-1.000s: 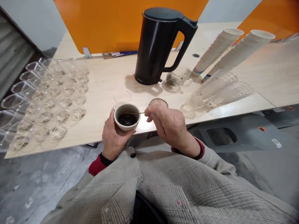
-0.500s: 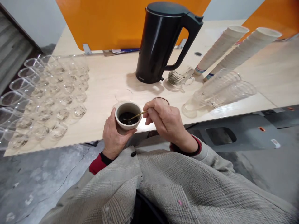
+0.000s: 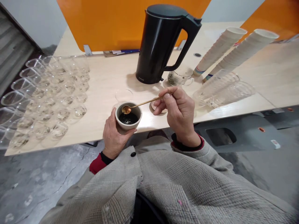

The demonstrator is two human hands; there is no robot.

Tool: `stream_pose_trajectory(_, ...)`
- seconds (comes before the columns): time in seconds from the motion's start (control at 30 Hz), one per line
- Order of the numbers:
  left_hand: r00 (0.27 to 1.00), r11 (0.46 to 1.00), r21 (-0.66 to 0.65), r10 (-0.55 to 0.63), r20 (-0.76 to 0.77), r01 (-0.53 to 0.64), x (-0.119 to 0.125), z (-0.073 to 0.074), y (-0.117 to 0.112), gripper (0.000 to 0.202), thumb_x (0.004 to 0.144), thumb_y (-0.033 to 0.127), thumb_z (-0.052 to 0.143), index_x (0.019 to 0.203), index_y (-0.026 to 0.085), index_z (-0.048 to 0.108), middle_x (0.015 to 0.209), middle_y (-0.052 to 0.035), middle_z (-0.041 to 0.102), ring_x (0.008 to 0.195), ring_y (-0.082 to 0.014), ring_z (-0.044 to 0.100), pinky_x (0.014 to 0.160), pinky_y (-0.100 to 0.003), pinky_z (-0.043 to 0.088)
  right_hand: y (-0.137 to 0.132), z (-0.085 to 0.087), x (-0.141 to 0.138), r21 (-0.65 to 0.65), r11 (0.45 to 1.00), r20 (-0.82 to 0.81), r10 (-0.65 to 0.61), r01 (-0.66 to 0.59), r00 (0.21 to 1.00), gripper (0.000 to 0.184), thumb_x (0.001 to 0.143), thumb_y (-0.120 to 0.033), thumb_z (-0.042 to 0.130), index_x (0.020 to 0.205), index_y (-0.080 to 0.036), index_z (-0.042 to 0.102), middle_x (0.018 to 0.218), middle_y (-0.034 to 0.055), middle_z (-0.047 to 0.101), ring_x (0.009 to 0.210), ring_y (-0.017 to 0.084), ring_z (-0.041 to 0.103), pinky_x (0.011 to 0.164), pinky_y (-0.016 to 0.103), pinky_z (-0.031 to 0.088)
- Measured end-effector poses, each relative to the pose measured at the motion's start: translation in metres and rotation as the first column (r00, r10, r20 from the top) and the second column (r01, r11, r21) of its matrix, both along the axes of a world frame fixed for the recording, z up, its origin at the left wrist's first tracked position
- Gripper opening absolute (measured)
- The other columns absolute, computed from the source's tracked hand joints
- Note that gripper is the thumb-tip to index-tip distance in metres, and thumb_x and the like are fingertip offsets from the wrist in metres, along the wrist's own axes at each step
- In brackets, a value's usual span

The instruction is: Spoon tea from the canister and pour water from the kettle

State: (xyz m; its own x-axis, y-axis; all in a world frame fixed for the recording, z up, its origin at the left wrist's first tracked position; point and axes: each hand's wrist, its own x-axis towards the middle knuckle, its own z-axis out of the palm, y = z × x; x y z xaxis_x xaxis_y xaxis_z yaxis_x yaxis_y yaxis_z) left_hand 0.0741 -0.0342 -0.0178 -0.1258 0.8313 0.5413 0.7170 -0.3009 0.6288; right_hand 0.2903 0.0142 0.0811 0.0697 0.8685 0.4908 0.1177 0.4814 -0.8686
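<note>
My left hand is wrapped round a pale cup with dark liquid in it, near the table's front edge. A long thin gold spoon is pinched in my right hand. Its bowl hangs just above the liquid, within the cup's rim. Partly hidden behind my right fingers, a small round lid or coaster lies on the table. Behind the cup is a clear round disc or lid.
Rows of clear plastic cups stand at the left. A black kettle stands behind the cup, with a ribbed glass cup beside it. Stacked paper cups and stacked clear cups lean at the right. An orange divider closes the back.
My right hand has moved up and to the right, lifting the spoon's bowl out of the dark liquid. The left hand and cup have stayed in place.
</note>
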Motion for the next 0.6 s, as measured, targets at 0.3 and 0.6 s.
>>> stream_pose_trajectory(0.3,1.000,1.000,0.003,-0.009,-0.008,0.009,-0.001,0.000,0.000,0.112,0.075,0.064,0.092,0.166,0.026,0.038,0.158,-0.0190,0.062,0.136,-0.0381,0.068,0.113,-0.056,0.058,0.027,-0.008,0.010,0.105,0.993,-0.062,-0.055,0.061,0.997,0.032,0.110,-0.055,0.057,0.104,-0.025,0.063,0.079,-0.0041,0.070,0.055,0.008,0.069,0.051,0.020,0.056)
stream_pose_trajectory(0.6,1.000,1.000,-0.014,-0.011,-0.018,0.011,-0.001,0.001,0.000,0.112,0.076,0.065,0.090,0.166,0.025,0.037,0.158,-0.0191,0.062,0.139,-0.0386,0.067,0.115,-0.057,0.056,0.043,-0.018,-0.018,0.321,0.945,0.178,-0.116,0.054,0.977,0.028,0.116,-0.045,0.046,0.106,-0.025,0.063,0.081,-0.0025,0.070,0.061,0.010,0.072,0.059,0.023,0.057)
